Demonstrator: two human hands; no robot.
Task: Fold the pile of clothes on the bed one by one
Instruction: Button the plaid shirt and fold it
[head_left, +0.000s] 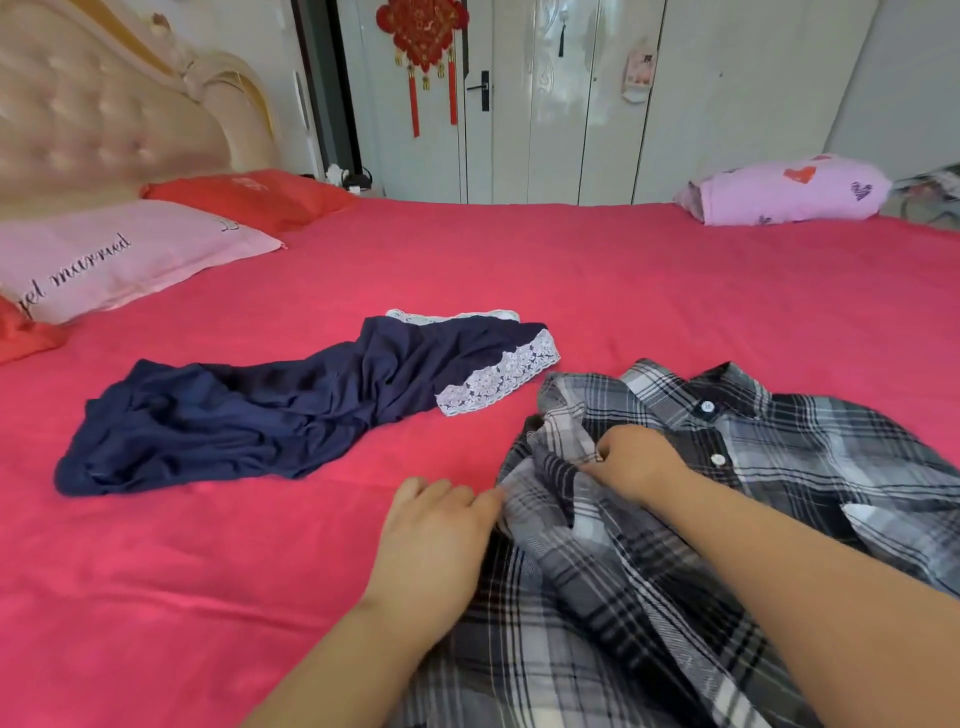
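A black, grey and white plaid shirt (779, 467) lies rumpled on the red bed sheet (208, 571) at the near right, collar away from me, buttons showing. My right hand (636, 462) pinches a bunched fold of the shirt near its left shoulder. Just left of it, my left hand (436, 525) grips the shirt's left edge, thumb against the fabric. A navy garment with white lace trim (291, 410) lies crumpled and untouched to the left, in the middle of the bed.
A pink pillow (114, 254) and a red pillow (249, 200) lie by the padded headboard at the far left. A lilac heart-print pillow (784, 189) sits at the far right edge. White wardrobe doors (597, 104) stand beyond the bed.
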